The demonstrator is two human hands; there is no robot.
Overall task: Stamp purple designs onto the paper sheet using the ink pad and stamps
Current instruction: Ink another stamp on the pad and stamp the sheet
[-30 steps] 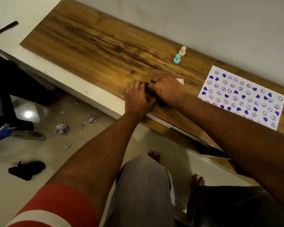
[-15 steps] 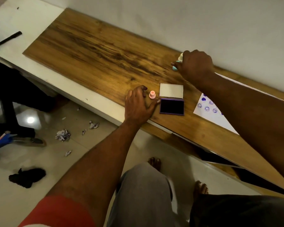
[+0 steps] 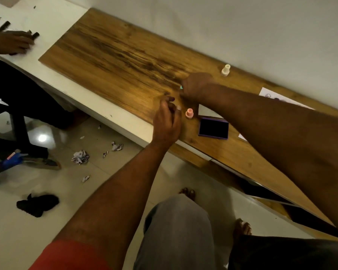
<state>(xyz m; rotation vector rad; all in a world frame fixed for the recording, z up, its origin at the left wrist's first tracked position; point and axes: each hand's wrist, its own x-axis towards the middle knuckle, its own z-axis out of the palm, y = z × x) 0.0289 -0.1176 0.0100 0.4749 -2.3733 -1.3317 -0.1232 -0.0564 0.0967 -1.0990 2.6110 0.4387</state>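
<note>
The purple ink pad [image 3: 213, 129] lies open on the wooden board [image 3: 115, 55], its pale lid [image 3: 206, 111] flipped back behind it. A pink stamp [image 3: 189, 113] stands upright just left of the pad. A cream stamp [image 3: 226, 70] stands near the wall. My right hand [image 3: 195, 85] is closed around a teal stamp [image 3: 181, 87], only its tip showing, above the board left of the pad. My left hand [image 3: 167, 121] hovers beside the pink stamp with fingers loosely curled, holding nothing. The paper sheet [image 3: 269, 95] is mostly hidden behind my right forearm.
Another person's hand [image 3: 10, 42] rests on the white desk [image 3: 53, 18] at the far left beside dark pens. Crumpled paper scraps [image 3: 80, 156] and a black shoe [image 3: 37, 204] lie on the tiled floor. The wall runs right behind the board.
My right hand picked up the teal stamp from beside the cream one and carried it left and toward me. My left hand let go of the pad and lifted slightly. The view shifted right.
</note>
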